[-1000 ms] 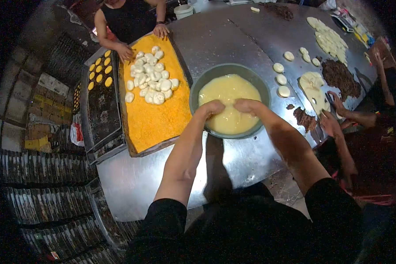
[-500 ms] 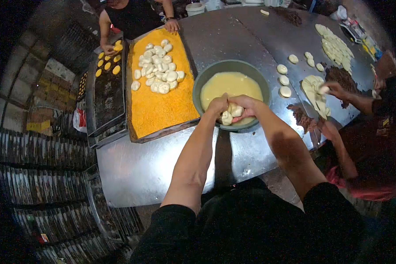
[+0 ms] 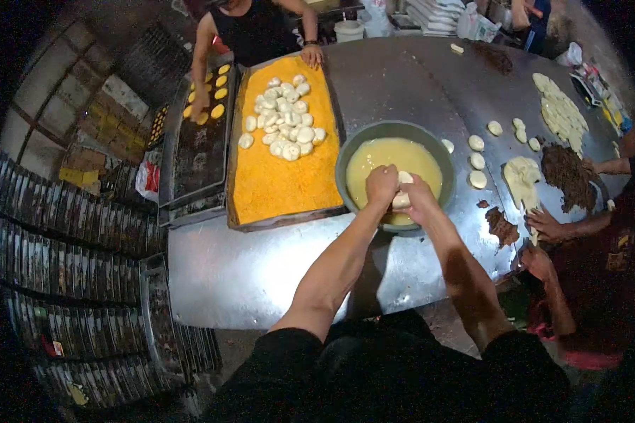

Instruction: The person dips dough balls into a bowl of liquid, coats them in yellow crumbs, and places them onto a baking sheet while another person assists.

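Observation:
Over a large grey-green basin (image 3: 343,158) of pale yellow liquid (image 3: 388,149), my left hand (image 3: 382,185) and my right hand (image 3: 422,200) are cupped together. Between them they hold several white dough balls (image 3: 402,199), closed in from both sides; part of the cluster is hidden by my fingers. To the left of the basin lies a tray of orange crumbs (image 3: 279,194). A pile of white dough balls (image 3: 287,123) rests on the crumbs.
The metal table (image 3: 219,271) extends around the basin. At left a person's hand (image 3: 200,106) is over a dark baking tray (image 3: 190,166) with yellow rounds. On the right, another person's hand (image 3: 549,225) works near flattened dough (image 3: 521,180) and brown filling (image 3: 566,176).
My hands have lifted slightly with the dough balls and drawn closer around them. The view has shifted, so the table sits further right. The co-worker's hand at right has moved down to the dough.

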`<action>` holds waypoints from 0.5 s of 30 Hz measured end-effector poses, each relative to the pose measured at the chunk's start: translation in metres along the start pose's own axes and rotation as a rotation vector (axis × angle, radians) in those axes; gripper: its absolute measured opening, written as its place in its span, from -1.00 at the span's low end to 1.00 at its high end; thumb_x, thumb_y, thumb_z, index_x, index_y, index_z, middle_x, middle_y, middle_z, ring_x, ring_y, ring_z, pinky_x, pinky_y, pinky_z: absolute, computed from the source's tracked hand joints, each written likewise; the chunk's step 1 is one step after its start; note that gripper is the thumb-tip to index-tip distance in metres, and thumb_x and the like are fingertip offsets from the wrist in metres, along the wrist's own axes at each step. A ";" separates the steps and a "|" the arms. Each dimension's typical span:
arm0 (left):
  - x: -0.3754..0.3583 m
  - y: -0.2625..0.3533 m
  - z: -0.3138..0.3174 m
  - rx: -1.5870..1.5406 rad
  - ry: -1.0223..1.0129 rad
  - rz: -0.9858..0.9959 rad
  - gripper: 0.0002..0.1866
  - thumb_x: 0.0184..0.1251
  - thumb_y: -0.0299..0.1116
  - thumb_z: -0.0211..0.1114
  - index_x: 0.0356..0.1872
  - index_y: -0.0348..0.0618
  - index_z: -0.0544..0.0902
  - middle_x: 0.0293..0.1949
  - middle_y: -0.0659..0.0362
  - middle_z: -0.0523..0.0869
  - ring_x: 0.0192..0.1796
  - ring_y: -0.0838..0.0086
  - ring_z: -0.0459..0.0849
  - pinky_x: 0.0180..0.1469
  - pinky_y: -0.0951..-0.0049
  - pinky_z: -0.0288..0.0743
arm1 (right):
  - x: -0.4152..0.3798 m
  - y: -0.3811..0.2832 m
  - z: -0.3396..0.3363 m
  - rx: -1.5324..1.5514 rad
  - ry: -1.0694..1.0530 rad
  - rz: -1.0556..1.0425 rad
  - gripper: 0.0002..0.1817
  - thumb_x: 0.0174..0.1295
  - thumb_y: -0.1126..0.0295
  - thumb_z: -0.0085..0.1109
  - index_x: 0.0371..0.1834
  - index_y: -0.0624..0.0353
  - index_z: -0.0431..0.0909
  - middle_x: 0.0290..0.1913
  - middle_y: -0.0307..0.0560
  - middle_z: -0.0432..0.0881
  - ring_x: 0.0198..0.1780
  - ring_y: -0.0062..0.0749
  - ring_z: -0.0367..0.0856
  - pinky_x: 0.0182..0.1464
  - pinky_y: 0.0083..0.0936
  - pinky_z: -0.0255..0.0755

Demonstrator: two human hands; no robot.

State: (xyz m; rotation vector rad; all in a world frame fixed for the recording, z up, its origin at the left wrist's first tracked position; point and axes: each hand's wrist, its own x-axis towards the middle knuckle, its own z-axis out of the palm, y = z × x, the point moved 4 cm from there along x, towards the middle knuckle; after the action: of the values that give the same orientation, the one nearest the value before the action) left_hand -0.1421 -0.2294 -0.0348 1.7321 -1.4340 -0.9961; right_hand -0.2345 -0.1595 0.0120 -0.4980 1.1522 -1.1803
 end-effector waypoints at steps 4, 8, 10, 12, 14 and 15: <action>-0.017 0.027 -0.013 -0.239 -0.003 0.066 -0.57 0.22 -0.07 0.06 -0.30 -0.28 0.67 -0.27 -0.20 0.67 -0.15 -0.10 0.63 -0.02 0.13 0.44 | 0.009 -0.011 0.000 -0.192 0.037 -0.047 -0.56 0.19 0.58 -0.03 0.18 0.12 0.34 -0.09 -0.08 0.52 -0.13 -0.28 0.56 -0.28 -0.27 0.56; -0.014 0.031 -0.038 -0.300 -0.026 0.048 -0.59 0.22 -0.08 0.12 -0.31 -0.31 0.67 -0.29 -0.18 0.68 -0.17 -0.02 0.65 -0.05 0.20 0.45 | 0.000 -0.007 0.014 -0.342 0.131 -0.229 -0.59 0.20 0.57 -0.02 0.16 0.19 0.37 -0.06 -0.06 0.55 -0.07 -0.32 0.56 -0.16 -0.39 0.54; -0.005 0.036 -0.071 -0.359 0.004 0.115 -0.59 0.24 -0.09 0.13 -0.30 -0.32 0.66 -0.29 -0.17 0.68 -0.18 0.05 0.66 -0.06 0.22 0.45 | -0.011 -0.020 0.051 -0.314 0.103 -0.266 -0.58 0.20 0.58 -0.01 0.17 0.23 0.37 -0.02 -0.05 0.55 -0.04 -0.37 0.55 -0.08 -0.46 0.49; 0.012 0.034 -0.116 -0.429 0.171 0.313 -0.58 0.25 -0.10 0.11 -0.45 -0.36 0.60 -0.41 -0.11 0.64 -0.29 0.15 0.59 -0.17 0.20 0.39 | -0.009 -0.026 0.102 -0.292 -0.015 -0.355 -0.58 0.20 0.58 -0.01 0.17 0.22 0.38 -0.02 -0.06 0.55 -0.03 -0.41 0.54 -0.01 -0.51 0.45; 0.056 0.031 -0.159 -0.659 0.040 0.241 -0.59 0.29 -0.05 0.10 -0.36 -0.29 0.58 -0.41 -0.03 0.65 -0.30 0.18 0.63 -0.17 0.28 0.43 | 0.029 -0.033 0.154 -0.426 -0.125 -0.476 -0.59 0.25 0.58 -0.04 0.19 0.22 0.33 -0.01 -0.05 0.54 -0.06 -0.39 0.58 -0.08 -0.49 0.52; 0.080 0.027 -0.184 -0.876 -0.100 0.159 -0.59 0.32 0.00 0.09 -0.27 -0.22 0.57 -0.42 0.06 0.66 -0.30 0.22 0.66 -0.17 0.36 0.48 | 0.056 -0.033 0.180 -0.261 -0.195 -0.352 -0.56 0.29 0.53 -0.04 0.26 0.17 0.30 0.02 -0.05 0.52 -0.06 -0.41 0.56 -0.08 -0.49 0.52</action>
State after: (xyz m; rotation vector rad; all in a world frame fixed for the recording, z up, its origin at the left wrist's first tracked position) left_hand 0.0144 -0.3087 0.0668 0.9234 -0.9348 -1.3595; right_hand -0.0925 -0.2655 0.0842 -1.0263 1.0805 -1.2515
